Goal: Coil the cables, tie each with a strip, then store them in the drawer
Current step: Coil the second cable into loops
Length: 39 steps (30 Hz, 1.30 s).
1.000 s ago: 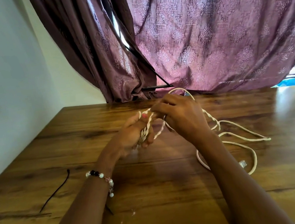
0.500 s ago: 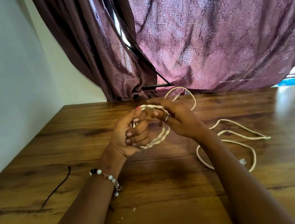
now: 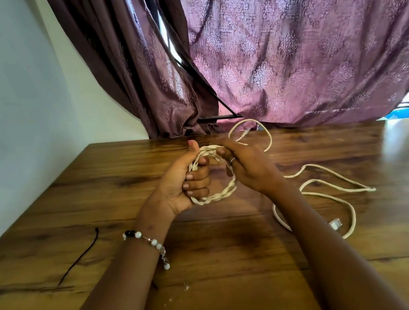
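1. Two hands are working one cream cable (image 3: 218, 195) above the desk (image 3: 244, 270); a second ago it was a tight twisted bundle pinched between them, and now it is opening into a clear round coil.
2. Left hand (image 3: 184, 185) is gripping the coil's left side, its fingers (image 3: 197, 183) curled through the ring and the thumb pressing the top strands.
3. Right hand (image 3: 248, 166) is holding the coil's right side, its fingers curled round the strands; how tightly they pinch, I cannot tell.
4. Much slack is still lying loose on the desk to the right, running out to a clear plug (image 3: 336, 223), and it is looking much as it did a second ago, so little new length is going in.
5. A black strip (image 3: 79, 257) is waiting untouched on the desk at the left, well apart from the hands.
6. Judging from this, coiling is only part done: the loose length is yet to be wound before tying, and no drawer is showing.
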Each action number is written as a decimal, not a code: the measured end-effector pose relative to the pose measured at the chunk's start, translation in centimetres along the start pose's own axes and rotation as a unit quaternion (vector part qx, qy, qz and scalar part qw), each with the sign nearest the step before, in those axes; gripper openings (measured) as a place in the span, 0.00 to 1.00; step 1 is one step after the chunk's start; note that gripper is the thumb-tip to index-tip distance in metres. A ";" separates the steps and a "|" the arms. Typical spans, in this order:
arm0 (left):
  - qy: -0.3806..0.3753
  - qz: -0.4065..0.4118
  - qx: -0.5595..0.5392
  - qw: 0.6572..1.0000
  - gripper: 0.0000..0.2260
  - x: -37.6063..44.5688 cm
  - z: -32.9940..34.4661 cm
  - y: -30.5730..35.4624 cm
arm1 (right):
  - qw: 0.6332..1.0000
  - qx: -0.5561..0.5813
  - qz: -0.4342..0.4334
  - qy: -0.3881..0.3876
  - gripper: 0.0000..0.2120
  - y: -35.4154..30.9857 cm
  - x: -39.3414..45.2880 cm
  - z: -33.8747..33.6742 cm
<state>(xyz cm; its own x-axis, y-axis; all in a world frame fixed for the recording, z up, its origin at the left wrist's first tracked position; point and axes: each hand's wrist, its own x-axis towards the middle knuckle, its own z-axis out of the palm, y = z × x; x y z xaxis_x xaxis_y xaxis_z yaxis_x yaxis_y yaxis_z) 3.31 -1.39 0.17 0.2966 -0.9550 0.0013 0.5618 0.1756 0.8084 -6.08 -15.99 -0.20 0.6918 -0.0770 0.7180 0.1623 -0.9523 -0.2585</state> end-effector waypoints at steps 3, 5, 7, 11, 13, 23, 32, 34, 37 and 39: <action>-0.015 -0.015 0.000 1.000 0.20 -0.1 0.2 0.2 | 0.997 0.051 0.064 0.006 0.18 -0.3 0.1 -0.2; -0.021 -0.020 0.008 1.000 0.19 -0.2 0.3 0.2 | 0.989 0.099 0.104 0.034 0.15 -0.3 0.2 -0.5; -0.023 -0.022 0.015 0.999 0.18 -0.2 0.4 0.1 | 0.986 0.105 0.117 0.059 0.13 0.3 0.2 -0.6; -0.031 -0.012 0.011 0.999 0.15 -0.2 0.3 0.1 | 0.990 0.029 0.114 0.073 0.10 1.3 0.4 -0.1; -0.022 0.006 0.007 1.000 0.14 -0.2 0.3 0.1 | 0.991 -0.006 0.108 0.079 0.10 1.4 0.4 0.0; 0.144 0.231 -0.196 0.942 0.17 -0.5 -2.2 2.5 | 0.991 -0.061 0.077 -0.095 0.15 1.7 -0.7 -0.7; 0.167 0.323 -0.247 0.898 0.30 -1.2 -3.0 3.9 | 0.900 -0.322 0.197 -0.218 0.18 2.4 -1.5 -2.2; 0.205 0.322 -0.208 0.901 0.22 -1.0 -2.9 4.0 | 0.887 -0.347 0.197 -0.232 0.20 1.8 -1.5 -1.9; 0.264 0.318 -0.098 0.905 0.17 -0.3 -2.7 3.5 | 0.867 -0.397 0.162 -0.254 0.21 -0.1 -0.8 -1.1; 0.277 0.317 -0.033 0.906 0.18 0.1 -2.6 3.2 | 0.862 -0.422 0.121 -0.252 0.20 -1.7 -0.4 -0.5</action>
<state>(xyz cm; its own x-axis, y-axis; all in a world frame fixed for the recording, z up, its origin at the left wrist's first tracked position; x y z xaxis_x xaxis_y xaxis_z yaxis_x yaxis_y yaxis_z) 7.13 -0.26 1.22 0.9083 -0.3935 0.1418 0.1828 0.6785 0.7115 -6.99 -14.50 0.33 0.8861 -0.3674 0.2828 -0.4524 -0.8185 0.3542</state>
